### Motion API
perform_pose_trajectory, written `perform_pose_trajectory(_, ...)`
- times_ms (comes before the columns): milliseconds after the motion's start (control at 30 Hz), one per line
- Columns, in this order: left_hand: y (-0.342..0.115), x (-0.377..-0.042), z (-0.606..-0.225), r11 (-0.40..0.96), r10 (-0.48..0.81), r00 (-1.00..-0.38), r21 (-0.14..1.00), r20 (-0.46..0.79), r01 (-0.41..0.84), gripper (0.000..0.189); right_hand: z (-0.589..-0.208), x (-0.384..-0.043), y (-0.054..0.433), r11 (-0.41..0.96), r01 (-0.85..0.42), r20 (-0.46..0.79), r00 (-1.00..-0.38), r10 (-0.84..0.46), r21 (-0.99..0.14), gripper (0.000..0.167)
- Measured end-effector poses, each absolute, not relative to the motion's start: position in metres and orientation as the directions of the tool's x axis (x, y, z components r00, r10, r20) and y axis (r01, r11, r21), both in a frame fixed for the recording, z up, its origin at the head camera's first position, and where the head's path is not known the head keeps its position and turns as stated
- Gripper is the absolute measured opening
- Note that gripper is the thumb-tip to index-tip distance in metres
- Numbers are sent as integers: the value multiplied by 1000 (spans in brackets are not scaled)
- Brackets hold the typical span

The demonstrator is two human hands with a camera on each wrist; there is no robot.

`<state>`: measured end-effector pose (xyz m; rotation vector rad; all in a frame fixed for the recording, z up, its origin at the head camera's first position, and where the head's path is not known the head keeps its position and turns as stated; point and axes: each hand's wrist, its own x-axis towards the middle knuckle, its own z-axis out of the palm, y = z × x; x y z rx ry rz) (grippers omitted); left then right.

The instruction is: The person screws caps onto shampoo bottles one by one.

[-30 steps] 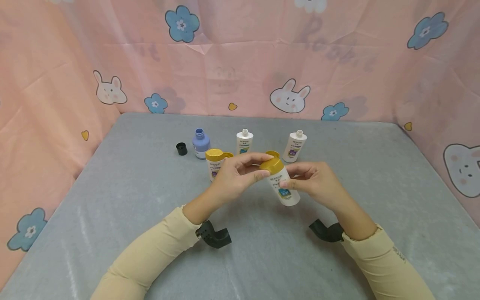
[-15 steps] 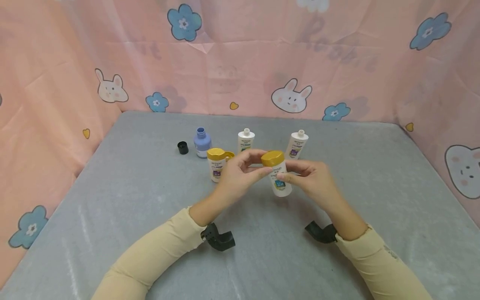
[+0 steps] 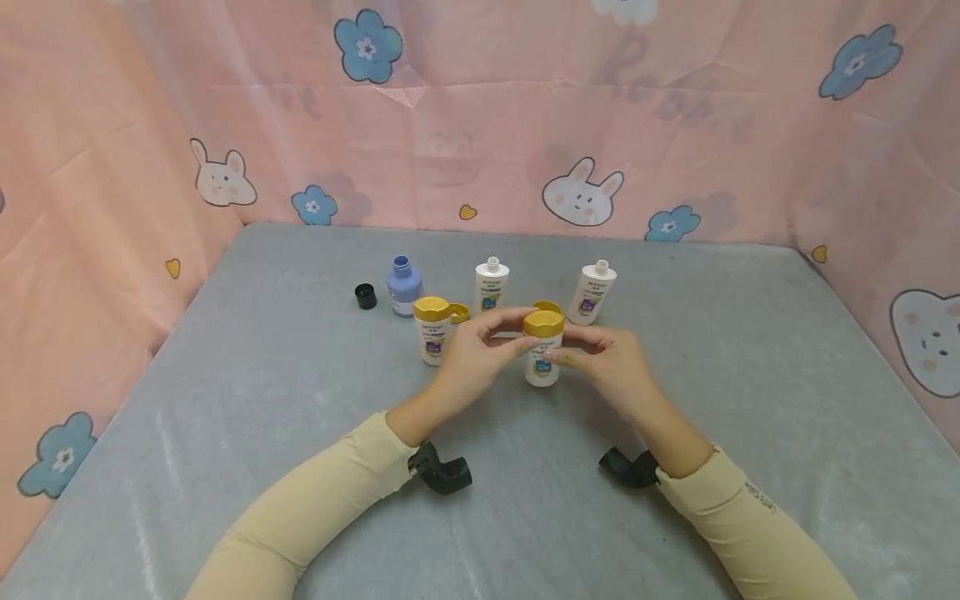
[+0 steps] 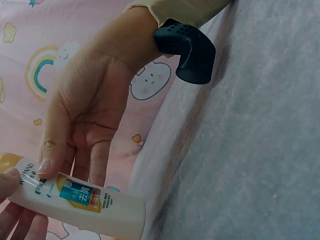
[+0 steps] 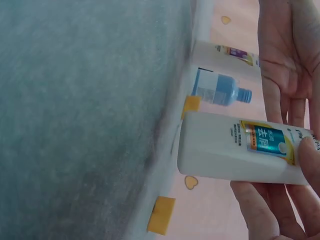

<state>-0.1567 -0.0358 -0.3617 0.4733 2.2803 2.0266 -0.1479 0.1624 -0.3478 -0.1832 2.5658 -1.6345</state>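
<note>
A white shampoo bottle with a gold cap and a teal label stands upright between both hands. My left hand pinches it high up, thumb in front near the gold cap and fingers behind. My right hand grips it from the other side, thumb across the front label. The right wrist view shows the bottle's white lower body uncovered, with right-hand fingers behind it. In the left wrist view, the right hand reaches down onto the bottle.
Another gold-capped bottle stands left of my hands. Loose gold caps lie behind. Further back are a blue open bottle, two capless white bottles and a black cap. A pink curtain backs the table.
The held bottle has gone from tilted to upright and moved left and slightly down. My right hand has moved left with it, while my left hand stays near the cap.
</note>
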Motion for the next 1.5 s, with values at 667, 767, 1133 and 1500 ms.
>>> perform_pose_trajectory(667,-34,-160,-370,73,282,-947,980,157,185,32,-354,-150,162,402,-18,-36,-991,-128,-915,42)
perform_pose_trajectory(767,-34,-160,-370,70,287,-944,979,163,190,33,-355,-151,163,403,-16,-40,-991,-131,-915,42)
perform_pose_trajectory(1133,-34,-161,-372,72,288,-941,976,179,208,35,-357,-152,163,407,-16,-45,-989,-139,-913,43)
perform_pose_trajectory(1500,-34,-161,-374,93,297,-940,975,167,203,35,-359,-154,164,417,-21,-54,-985,-166,-909,44)
